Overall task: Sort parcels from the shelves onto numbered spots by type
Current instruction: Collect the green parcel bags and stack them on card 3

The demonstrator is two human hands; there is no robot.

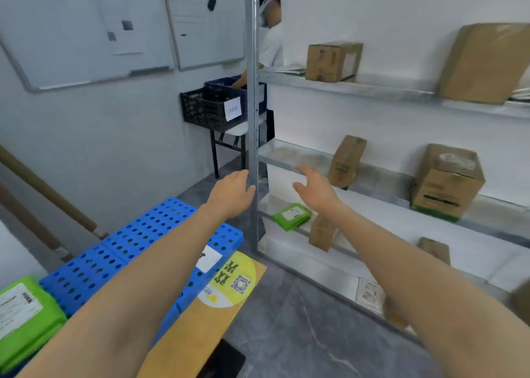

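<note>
While reaching toward grey metal shelves (286, 152) with left hand (232, 190) and right hand (314, 187) empty, fingers spread: seemingly fetching. Next, likely: gripping flat green plastic mailer (292, 215) at lower shelf's left end.

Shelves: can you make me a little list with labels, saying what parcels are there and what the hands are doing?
Top shelf: a squat brown box and a large leaning box.
Middle shelf: a tilted narrow box and a bigger box with a green base.
Low shelf: a flat green parcel beside a small brown box.
Blue pallet: another green parcel at its near end.
Left hand: open, holding nothing, by the metal post.
Right hand: open, holding nothing, stretched toward the shelves.
</note>
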